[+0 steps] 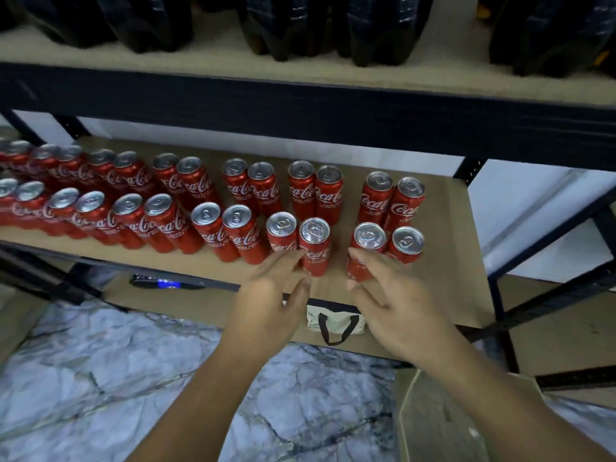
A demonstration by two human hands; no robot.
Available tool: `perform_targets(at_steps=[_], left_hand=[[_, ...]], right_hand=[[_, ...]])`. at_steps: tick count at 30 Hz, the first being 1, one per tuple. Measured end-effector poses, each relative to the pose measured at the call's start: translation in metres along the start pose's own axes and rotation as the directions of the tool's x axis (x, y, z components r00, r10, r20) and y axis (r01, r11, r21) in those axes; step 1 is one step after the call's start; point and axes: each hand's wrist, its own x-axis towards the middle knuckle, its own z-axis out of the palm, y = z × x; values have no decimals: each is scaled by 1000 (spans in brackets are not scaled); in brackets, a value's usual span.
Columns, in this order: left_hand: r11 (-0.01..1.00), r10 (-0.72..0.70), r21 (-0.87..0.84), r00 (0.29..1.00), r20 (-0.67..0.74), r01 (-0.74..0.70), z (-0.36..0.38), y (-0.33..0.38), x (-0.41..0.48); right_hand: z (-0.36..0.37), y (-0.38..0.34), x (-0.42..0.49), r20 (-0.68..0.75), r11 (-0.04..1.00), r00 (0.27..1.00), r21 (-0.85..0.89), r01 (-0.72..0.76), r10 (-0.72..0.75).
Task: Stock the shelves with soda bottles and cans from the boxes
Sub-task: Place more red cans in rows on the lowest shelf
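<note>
Left hand (276, 288) and right hand (396, 295), fingers extended and gripping nothing, touch Coca-Cola cans (315, 248) at shelf board (443, 228) front, apparently squaring pairs.

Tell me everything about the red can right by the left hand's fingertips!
The red can is tall and slim, and looks like shiny metal. It has a silver top with a pull tab that looks unopened, and white Coca-Cola writing down its side. It stands upright on the brown shelf board in the front row of cans, near the edge. A matching can stands close against its left side. The left hand reaches it with straight fingers that seem to touch its lower left side.
</note>
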Motion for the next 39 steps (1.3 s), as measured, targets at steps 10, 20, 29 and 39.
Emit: perform_targets(at_steps=[10, 20, 29, 39], left_hand=[[962, -203, -201, 977, -70, 186, 5, -50, -13], [916, -216, -336, 975, 46, 219, 55, -110, 44], [883, -273, -401, 962, -20, 242, 69, -116, 54], [823, -406, -480, 906, -122, 305, 29, -144, 7]], right_hand=[[62, -12, -1, 33, 944, 982, 271, -188, 186], [152, 11, 38, -107, 786, 867, 488, -380, 486], [161, 19, 51, -164, 794, 856, 490, -360, 490], [169, -17, 19, -125, 844, 899, 419, -335, 419]])
